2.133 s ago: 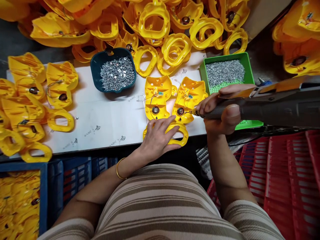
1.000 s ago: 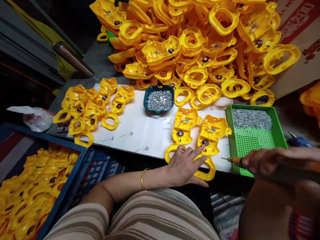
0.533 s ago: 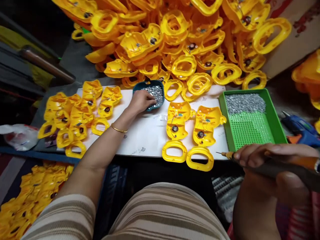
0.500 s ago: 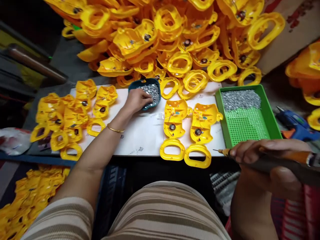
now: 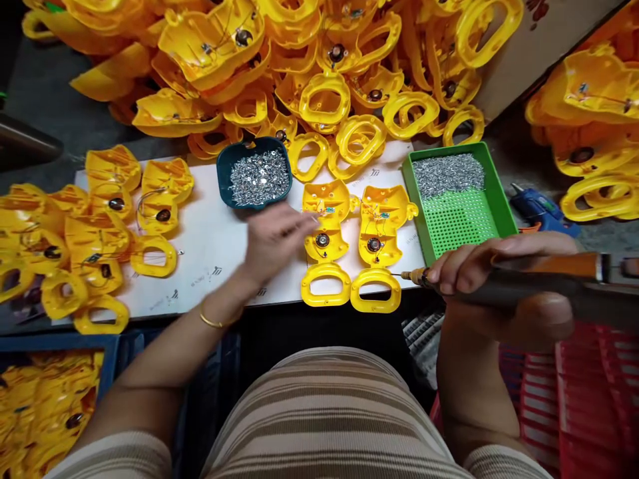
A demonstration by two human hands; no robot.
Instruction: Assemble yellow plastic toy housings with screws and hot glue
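My left hand (image 5: 277,239), a little blurred, has its fingertips pinched together beside the left of two yellow plastic shells (image 5: 327,193). Whatever small piece the pinch holds is too small to make out. My right hand (image 5: 504,279) is wrapped round an electric screwdriver (image 5: 529,283), its thin bit pointing left, close to a yellow oval handle (image 5: 377,303). Wires and a round black speaker show inside the right shell (image 5: 384,203). Behind my left hand stands a dark teal tray (image 5: 224,183) of small shiny metal pieces.
A green basket (image 5: 499,199) with a heap of small silver screws stands right of the shells. Beyond it lies a blue glue gun (image 5: 542,213). More shells (image 5: 94,226) cluster at the left, and a large pile (image 5: 210,46) fills the back. A blue crate (image 5: 54,342) stands lower left.
My left hand has left the teal tray and come right and nearer, beside the left shell. The screwdriver bit has come closer to the right oval handle. The whole view has shifted.
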